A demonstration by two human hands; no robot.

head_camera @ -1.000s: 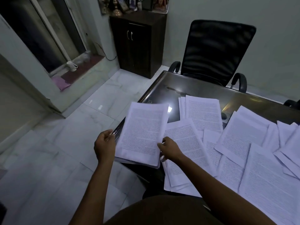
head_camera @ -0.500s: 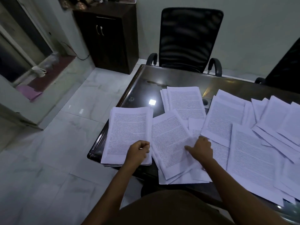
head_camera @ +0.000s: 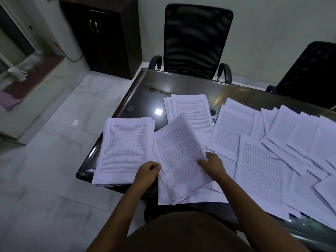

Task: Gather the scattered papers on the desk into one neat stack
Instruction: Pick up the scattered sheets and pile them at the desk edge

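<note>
Well beyond the papers, a black office chair [head_camera: 197, 39] stands at the far edge of the desk [head_camera: 145, 95] at top centre, and a second chair [head_camera: 312, 73] shows at the upper right. Pale marble floor [head_camera: 54, 151] fills the left side of the frame, with a white cup [head_camera: 17, 74] and a pink cloth [head_camera: 10, 100] on a ledge at the far left. A dark wooden cabinet [head_camera: 101, 37] stands in the upper left with both doors closed, so its contents are hidden.

On the desk's near left corner lies a squared stack [head_camera: 125, 150] of printed pages, its lower edge reaching just past the rim. Touching it on the right is a sheaf [head_camera: 180, 153] of pages, askew, covering the near end of a small pile [head_camera: 192, 113] at centre frame. Loose sheets [head_camera: 272, 151] overlap at many angles across the right half of the desk, running out of the frame's right edge.

Both forearms reach up from the bottom of the frame. The left hand [head_camera: 148, 170] sits knuckles up over the stack's lower right corner, hiding it, with its fingers curled and pinching the sheaf's left edge. The right hand [head_camera: 211, 165] grips the sheaf's right edge, thumb on the top page and fingers tucked beneath, where that edge curls upward off the sheets below.
</note>
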